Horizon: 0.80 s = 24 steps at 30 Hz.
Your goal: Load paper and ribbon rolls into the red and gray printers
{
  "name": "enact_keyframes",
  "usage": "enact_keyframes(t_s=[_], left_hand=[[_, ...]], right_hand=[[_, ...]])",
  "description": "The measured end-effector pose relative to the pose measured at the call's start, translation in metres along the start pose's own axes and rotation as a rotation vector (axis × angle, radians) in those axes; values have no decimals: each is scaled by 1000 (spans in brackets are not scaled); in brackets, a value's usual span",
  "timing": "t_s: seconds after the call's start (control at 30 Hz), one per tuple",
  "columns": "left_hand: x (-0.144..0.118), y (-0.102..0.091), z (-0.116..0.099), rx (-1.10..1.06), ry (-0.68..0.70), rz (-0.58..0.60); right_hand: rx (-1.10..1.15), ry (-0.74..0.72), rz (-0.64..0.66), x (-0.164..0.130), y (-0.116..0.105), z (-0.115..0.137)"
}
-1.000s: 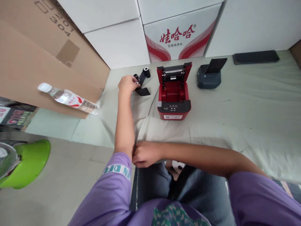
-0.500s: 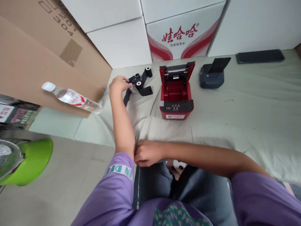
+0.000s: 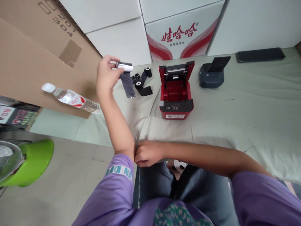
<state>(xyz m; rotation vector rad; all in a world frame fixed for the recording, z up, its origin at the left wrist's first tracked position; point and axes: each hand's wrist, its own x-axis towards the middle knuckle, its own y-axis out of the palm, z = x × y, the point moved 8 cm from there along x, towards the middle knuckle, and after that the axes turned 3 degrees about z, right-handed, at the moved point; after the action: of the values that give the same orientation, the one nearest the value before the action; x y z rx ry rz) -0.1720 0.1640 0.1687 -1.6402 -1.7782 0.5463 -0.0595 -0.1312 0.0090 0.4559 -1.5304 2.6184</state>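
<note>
The right hand [image 3: 147,153] rests clenched in a fist at the near edge, against the left elbow. Farther out, the left hand [image 3: 105,75] grasps a white spool [image 3: 124,66], its long axis horizontal, free end pointing right toward the red printer [image 3: 176,91], dark ribbon [image 3: 128,84] hanging beneath. Half a second earlier the spool lay low beside the black rolls [image 3: 141,80]; it is now raised above the cloth.

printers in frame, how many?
2. Red printer, lid open, mid-sheet; dark grey printer to its right, flap up, near the white boxes. None visibly hidden.
</note>
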Motion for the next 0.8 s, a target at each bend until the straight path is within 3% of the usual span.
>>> enact_keyframes(t_s=[0.1,0.23,0.37,0.53,0.8], left_hand=[[-17,-2,-36,-309,106,-66],[-36,22,-79,-392,160,91],[-48,43,-108,-538,211,212],[-57,70,-127,-593,204,309],[-62,104,-136,-400,219,443]], right_hand=[[-7,-1,-5,0,0,0],[-12,-7,-2,0,0,0],[-12,-22,-8,0,0,1],[-15,-25,-23,0,-1,1],[-15,-36,-22,1,-2,2]])
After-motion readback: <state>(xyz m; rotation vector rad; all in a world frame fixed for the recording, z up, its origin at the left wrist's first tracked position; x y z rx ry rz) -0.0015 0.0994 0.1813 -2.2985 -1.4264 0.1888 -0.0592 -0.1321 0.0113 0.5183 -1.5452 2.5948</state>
